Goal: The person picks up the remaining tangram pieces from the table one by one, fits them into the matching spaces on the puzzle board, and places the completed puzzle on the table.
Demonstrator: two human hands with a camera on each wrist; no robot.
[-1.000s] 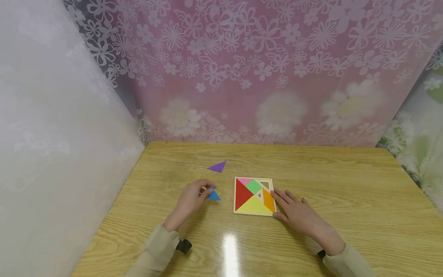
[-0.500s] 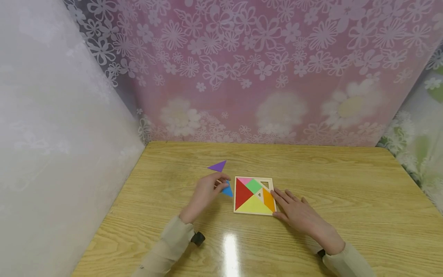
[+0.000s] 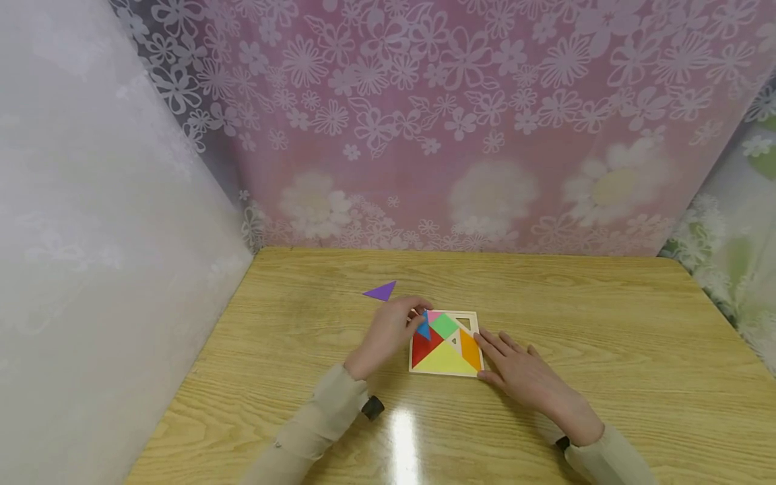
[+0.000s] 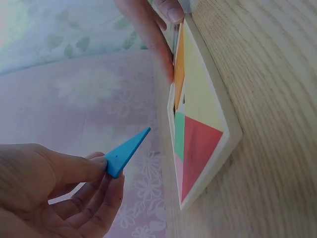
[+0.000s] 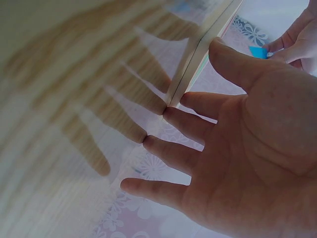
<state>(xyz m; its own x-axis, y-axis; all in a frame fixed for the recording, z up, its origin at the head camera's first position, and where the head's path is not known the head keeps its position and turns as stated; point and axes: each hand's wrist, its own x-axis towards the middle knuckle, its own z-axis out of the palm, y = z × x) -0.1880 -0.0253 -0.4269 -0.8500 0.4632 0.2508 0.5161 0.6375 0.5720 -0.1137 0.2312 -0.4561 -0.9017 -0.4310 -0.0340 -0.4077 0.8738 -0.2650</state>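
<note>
My left hand [image 3: 391, 330] pinches a blue triangle tangram piece [image 4: 128, 152] between thumb and fingers. In the left wrist view the piece is raised off the square wooden tangram tray [image 4: 232, 134], and in the head view it overlaps the tray's upper left. Inside the tray lie a red triangle [image 3: 424, 350], a yellow triangle [image 3: 445, 362], an orange parallelogram [image 3: 469, 351], a green square [image 3: 445, 327] and a pink piece [image 3: 434, 316]. Two recesses show bare wood, at the upper right and near the middle. My right hand [image 3: 524, 377], fingers spread, touches the tray's right edge.
A purple triangle [image 3: 382, 292] lies on the wooden table [image 3: 606, 323], behind and left of the tray. A flowered pink curtain [image 3: 461, 135] hangs along the table's back edge, and a pale cloth [image 3: 121, 236] hangs at the left.
My left hand has carried the blue triangle rightward, from the table left of the tray to over the tray's upper left. The right hand and tray have stayed put.
</note>
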